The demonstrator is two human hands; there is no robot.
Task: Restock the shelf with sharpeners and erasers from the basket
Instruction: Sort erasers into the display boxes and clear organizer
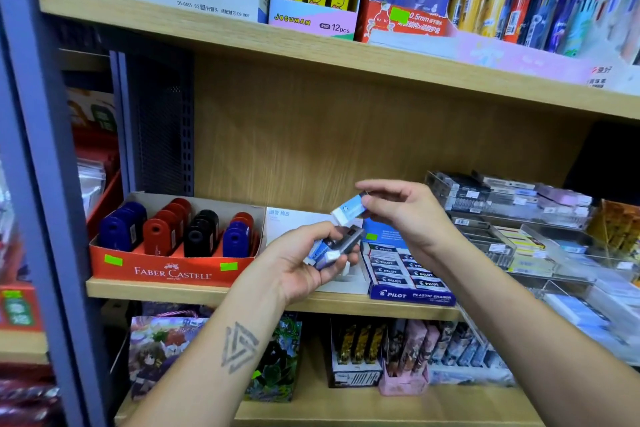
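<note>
Wooden shelf (194, 289) with plain back panel, grey upright at left. On it, left to right: red sharpener box (173, 269), white box (349, 282), blue eraser box (412, 293), clear organisers (512, 218). In front, left hand (308, 263), fingers curled round several erasers (337, 246); right hand (405, 211) just above, fingers pinching one blue-sleeved eraser (348, 210).
</note>
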